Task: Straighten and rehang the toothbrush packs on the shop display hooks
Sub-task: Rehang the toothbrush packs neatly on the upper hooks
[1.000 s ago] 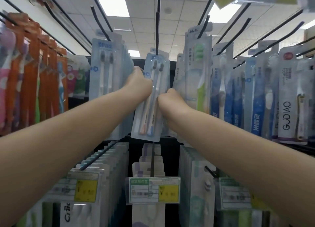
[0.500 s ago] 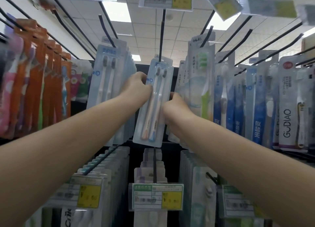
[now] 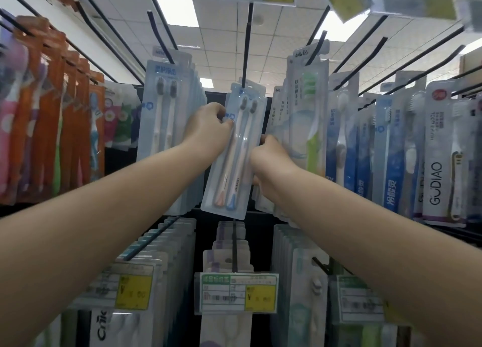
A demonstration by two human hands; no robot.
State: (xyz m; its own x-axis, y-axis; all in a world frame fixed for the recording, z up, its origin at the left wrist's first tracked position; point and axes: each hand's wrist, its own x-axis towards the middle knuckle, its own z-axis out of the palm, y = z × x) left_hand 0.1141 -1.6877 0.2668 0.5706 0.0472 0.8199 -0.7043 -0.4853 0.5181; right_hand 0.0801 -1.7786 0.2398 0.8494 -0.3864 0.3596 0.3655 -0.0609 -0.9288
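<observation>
The left hand [image 3: 208,127] pinches the left edge of the pack [image 3: 236,151], up near the top. The pack is clear plastic on a pale blue card. It has two brushes inside with dark heads, one with a pink tip and one with a blue tip. It hangs tilted at a black hook [image 3: 246,44]. The right hand [image 3: 271,158] grips its right edge.

A clear twin toothbrush blister pack [image 3: 236,148] hangs tilted on the central black wire hook [image 3: 246,44], between the left hand [image 3: 208,127] and right hand [image 3: 271,161]; a green-and-yellow price label [image 3: 236,293] sits below it.
</observation>
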